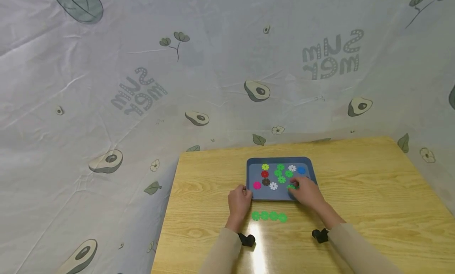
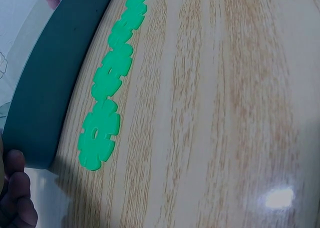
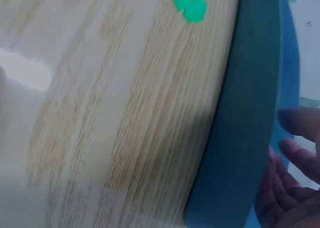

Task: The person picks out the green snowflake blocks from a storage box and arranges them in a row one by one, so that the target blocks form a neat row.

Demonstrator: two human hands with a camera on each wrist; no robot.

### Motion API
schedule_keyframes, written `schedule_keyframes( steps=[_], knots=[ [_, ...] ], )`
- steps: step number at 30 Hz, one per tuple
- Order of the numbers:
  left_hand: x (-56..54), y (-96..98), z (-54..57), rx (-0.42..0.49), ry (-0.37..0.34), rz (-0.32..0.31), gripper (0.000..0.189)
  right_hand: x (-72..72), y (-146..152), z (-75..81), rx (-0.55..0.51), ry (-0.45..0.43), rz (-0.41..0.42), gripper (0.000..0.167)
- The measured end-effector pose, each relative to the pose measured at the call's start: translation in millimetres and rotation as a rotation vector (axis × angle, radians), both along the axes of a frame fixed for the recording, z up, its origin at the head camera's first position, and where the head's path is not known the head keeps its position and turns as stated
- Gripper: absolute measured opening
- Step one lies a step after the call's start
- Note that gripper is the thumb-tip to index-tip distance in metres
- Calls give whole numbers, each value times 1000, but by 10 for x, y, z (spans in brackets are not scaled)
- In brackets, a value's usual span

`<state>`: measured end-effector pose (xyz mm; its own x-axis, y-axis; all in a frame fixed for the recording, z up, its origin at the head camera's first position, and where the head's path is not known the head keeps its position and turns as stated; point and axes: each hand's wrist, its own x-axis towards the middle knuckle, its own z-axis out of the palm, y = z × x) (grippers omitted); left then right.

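A grey-blue tray [image 1: 273, 199] holds several notched, flower-shaped plastic discs. My left hand [image 1: 239, 201] grips the tray's front left corner; its curled fingers [image 2: 19, 185] show against the tray's end in the left wrist view. Over the tray's front right part, my right hand [image 1: 307, 191] has thumb and forefinger around a green disc [image 1: 291, 186]. That disc is hidden in the right wrist view, where the fingers [image 3: 295, 148] bend over the tray wall [image 3: 245, 88]. In front of the tray, a chain of green discs [image 1: 269, 216] lies on the table, edges joined.
Inside the tray lie loose discs: yellow [image 1: 265, 167], red [image 1: 264, 174], brown [image 1: 266, 182], pink [image 1: 257, 185], white [image 1: 273, 186], blue [image 1: 301, 170] and several green [image 1: 281, 179]. The wooden table [image 1: 373, 179] meets a printed cloth [image 1: 227, 68] behind it.
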<state>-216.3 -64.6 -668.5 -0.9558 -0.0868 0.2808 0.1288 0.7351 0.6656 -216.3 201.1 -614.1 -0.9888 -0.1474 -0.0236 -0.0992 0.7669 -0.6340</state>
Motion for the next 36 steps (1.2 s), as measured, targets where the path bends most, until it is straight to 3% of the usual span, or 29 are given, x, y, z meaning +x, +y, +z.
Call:
schedule_keyframes(
  steps=[10,19,28,36],
  knots=[
    [8,14,0,1,2,4,10,-123,39,-208,157,-75,55,36],
    [8,10,33,11,-2,5,8,-151,23,-179,167,-74,39,33],
    [3,1,12,0,21,2,8,-84,9,-169,56,-24,26,19],
    [-17,-11,-22,-5,15,3,9,105,4,24,-156,23,-39,17]
  ],
)
